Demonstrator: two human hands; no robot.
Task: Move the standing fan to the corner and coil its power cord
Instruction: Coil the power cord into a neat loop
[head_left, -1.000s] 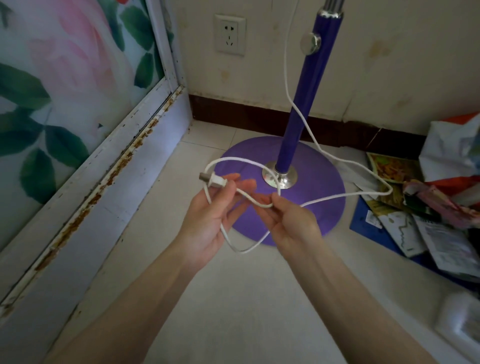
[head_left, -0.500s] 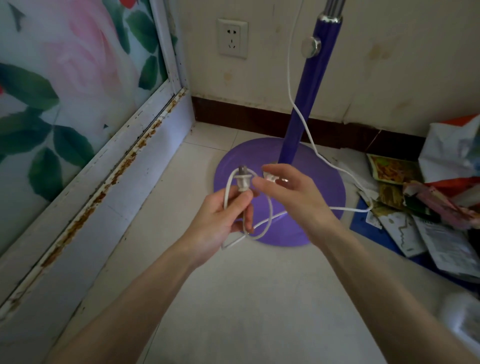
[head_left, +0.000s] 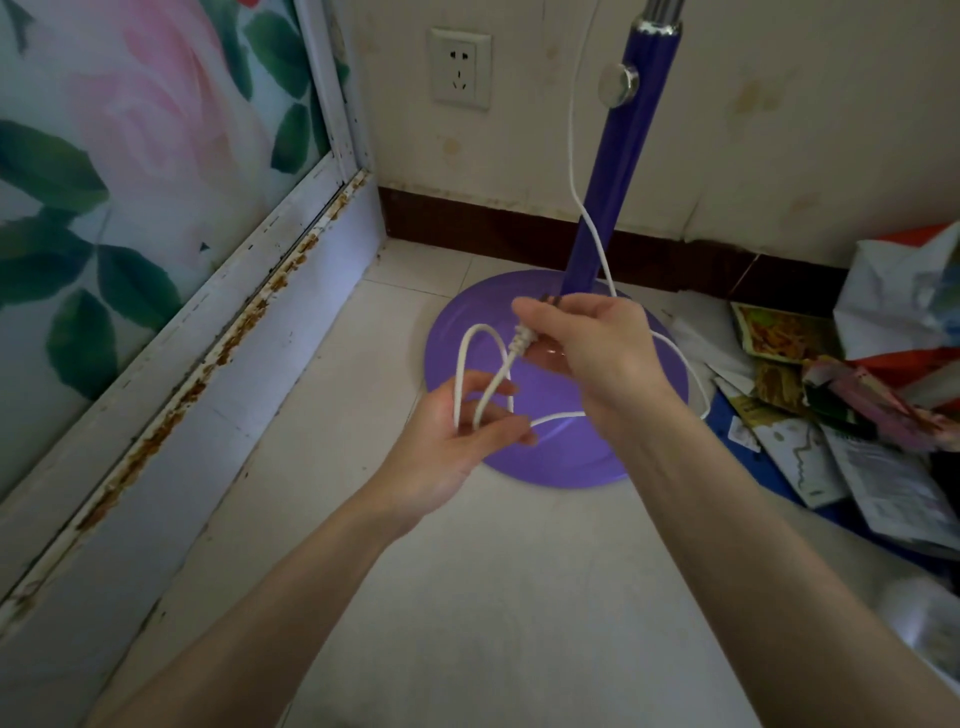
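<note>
Two loops of thin, round white cord (head_left: 482, 364) arch up out of my left hand (head_left: 447, 441), fingers curled loosely around their lower ends. My right hand (head_left: 592, 348) pinches the ribbed plug (head_left: 524, 340), its metal prongs poking out above my fingers. The cord runs on behind my right wrist and up along the glossy purple pole (head_left: 618, 171). The fan's smooth round base (head_left: 462, 358) sits on pale floor tiles near the corner.

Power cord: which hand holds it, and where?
Both: the right hand pinches the power cord at its plug end; the left hand holds the loops.
</note>
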